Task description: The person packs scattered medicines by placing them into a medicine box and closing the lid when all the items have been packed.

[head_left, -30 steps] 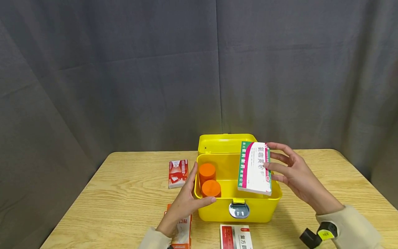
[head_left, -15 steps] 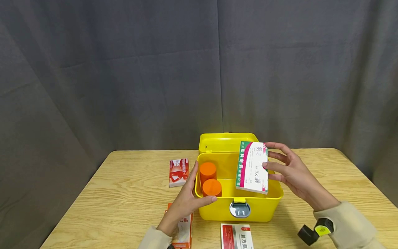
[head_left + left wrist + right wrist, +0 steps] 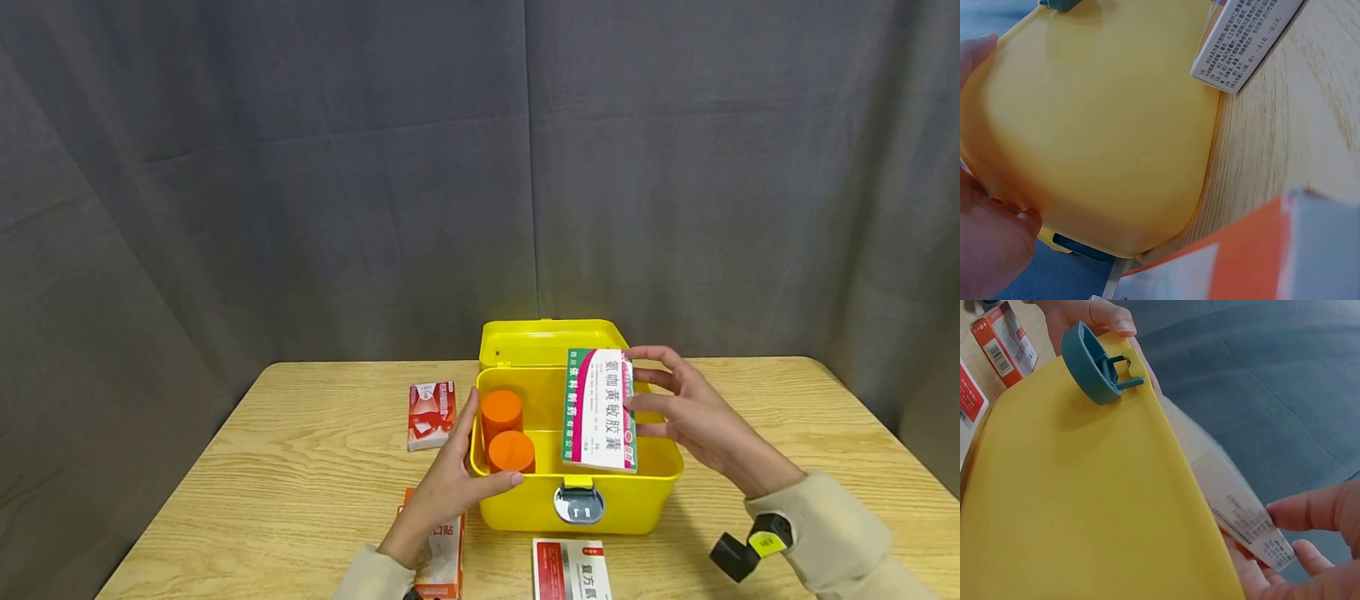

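Note:
A white medicine box (image 3: 602,408) with green and magenta trim is pinched by its right edge in my right hand (image 3: 697,425). It hangs slanted over the right part of an opened yellow storage box (image 3: 502,508), low near the front rim. In the right wrist view the medicine box (image 3: 1241,515) partly disappears behind the yellow wall. My left hand (image 3: 438,492) rests on the storage box's front left corner, thumb along the front rim and fingers extended along the left side. Two orange-capped containers, the back one (image 3: 501,410) and the front one (image 3: 512,452), stand inside at the left.
On the wooden table (image 3: 315,467), a red medicine box (image 3: 431,414) lies left of the storage box. An orange-and-white box (image 3: 444,554) sits partly behind my left wrist. A red-and-white box (image 3: 572,571) lies in front. The raised lid (image 3: 551,337) stands at the back.
My right hand has carried the medicine box a little to the left and slightly lower, turning it straighter. The left hand keeps its place on the storage box.

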Motion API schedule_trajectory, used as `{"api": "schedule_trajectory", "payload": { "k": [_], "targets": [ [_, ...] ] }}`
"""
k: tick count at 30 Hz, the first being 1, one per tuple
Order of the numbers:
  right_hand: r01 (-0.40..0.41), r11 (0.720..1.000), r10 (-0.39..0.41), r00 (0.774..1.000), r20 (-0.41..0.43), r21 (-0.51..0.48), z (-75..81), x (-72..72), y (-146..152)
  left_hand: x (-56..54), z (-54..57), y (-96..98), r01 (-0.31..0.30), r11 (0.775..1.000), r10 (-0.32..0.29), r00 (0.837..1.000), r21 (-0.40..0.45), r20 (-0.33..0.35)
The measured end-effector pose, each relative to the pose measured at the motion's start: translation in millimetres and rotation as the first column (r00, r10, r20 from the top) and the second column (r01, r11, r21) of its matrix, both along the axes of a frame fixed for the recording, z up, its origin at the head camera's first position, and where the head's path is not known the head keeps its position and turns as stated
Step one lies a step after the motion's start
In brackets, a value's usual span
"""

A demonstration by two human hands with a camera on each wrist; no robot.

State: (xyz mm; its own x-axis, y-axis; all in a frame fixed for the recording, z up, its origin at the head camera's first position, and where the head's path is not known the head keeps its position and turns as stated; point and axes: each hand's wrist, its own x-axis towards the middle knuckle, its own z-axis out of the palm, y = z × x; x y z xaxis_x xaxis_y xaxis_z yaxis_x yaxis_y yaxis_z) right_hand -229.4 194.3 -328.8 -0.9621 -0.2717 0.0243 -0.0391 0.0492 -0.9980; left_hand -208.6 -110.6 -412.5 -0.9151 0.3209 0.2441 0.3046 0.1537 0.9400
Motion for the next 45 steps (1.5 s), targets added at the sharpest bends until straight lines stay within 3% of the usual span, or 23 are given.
{"api": "schedule_trajectory", "payload": {
  "k": [16,32,45],
  "targets": [
    [-0.040,0.999,0.040,0.997,0.069,0.000,-3.8,-4.5,-9,0.8,0.3,1.2,-0.004,1.000,0.004,1.000,0.000,-0.001],
    [-0.100,0.990,0.087,0.989,0.122,0.101,-2.4,-12.7,-18,1.1,1.4,1.0,-0.010,1.000,0.010,1.000,-0.021,-0.009],
    [-0.094,0.980,0.066,0.985,0.161,0.176,-4.9,-14.3,-24,0.8,2.4,0.7,-0.016,0.999,0.016,1.000,-0.028,-0.010]
  ]
}}
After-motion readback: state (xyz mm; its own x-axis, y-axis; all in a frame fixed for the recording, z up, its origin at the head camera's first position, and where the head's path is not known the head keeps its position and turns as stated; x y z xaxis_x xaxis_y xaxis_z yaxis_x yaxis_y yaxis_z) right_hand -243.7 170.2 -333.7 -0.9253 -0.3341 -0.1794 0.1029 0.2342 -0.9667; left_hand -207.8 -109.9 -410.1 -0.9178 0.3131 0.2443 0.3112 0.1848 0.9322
